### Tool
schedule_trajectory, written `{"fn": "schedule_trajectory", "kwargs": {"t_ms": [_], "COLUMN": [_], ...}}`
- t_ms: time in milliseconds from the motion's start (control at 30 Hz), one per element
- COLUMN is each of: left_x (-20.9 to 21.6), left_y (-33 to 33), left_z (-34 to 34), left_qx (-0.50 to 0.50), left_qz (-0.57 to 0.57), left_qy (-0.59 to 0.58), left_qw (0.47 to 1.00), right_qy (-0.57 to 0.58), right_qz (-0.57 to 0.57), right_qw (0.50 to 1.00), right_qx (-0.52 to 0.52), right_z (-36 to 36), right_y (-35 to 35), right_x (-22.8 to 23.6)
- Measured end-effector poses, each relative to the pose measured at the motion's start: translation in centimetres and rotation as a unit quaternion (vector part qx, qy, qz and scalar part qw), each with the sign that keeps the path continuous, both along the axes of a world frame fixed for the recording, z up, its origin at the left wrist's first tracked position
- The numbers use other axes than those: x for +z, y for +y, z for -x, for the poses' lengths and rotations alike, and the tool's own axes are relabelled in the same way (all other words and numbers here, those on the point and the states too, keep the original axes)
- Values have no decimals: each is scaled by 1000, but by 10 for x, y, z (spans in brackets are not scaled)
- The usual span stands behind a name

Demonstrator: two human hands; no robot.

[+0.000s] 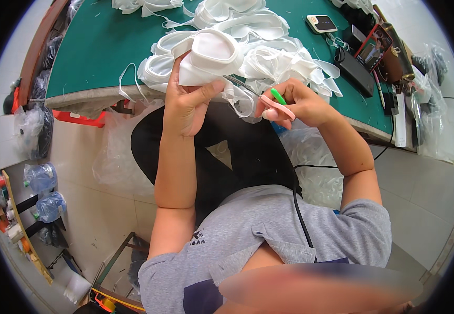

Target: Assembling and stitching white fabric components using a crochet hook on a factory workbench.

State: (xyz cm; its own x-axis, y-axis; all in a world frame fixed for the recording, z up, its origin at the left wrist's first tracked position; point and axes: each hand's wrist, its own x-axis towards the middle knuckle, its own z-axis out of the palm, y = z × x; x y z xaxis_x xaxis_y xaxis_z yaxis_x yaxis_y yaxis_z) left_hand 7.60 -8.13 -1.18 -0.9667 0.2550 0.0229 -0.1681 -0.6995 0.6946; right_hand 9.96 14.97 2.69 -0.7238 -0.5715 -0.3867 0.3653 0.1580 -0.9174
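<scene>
My left hand (187, 107) is closed on a white sewn fabric piece (214, 52) with a rounded, rimmed cup shape, raised over the near edge of the table. The thumb presses on its lower side; the other fingers are mostly behind it. In my right hand (308, 102) is a pair of scissors (279, 107) with pink handles and a green part. Their thin metal blades point left toward the lower edge of the fabric piece, where a narrow white strap loop (241, 107) hangs down. Whether the blades touch the fabric, I cannot tell.
Similar white pieces lie in a heap (289, 65) on the green table (101, 47). At the right are a white device (321, 24), a black box (353, 73) and a red-edged phone (374, 46). Clear plastic bags (316, 162) lie beneath. A black cable (318, 166) crosses beside my lap.
</scene>
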Motion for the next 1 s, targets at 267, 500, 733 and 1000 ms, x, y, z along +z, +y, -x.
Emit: {"fn": "schedule_trajectory", "kwargs": {"t_ms": [267, 500, 733, 1000], "left_x": [0, -1, -2, -1], "left_y": [-1, -3, -4, -2], "left_z": [0, 0, 0, 0], "left_qx": [3, -2, -13, -14], "left_qz": [-1, -8, -1, 11], "left_qy": [-3, -12, -13, 3], "left_qw": [1000, 1000, 1000, 1000], "right_qy": [5, 12, 14, 1], "right_qz": [-8, -2, 0, 15], "right_qw": [1000, 1000, 1000, 1000], "right_qx": [1, 5, 11, 10], "right_z": [0, 3, 3, 4], "right_y": [1, -3, -5, -8], "right_x": [-1, 0, 3, 5]}}
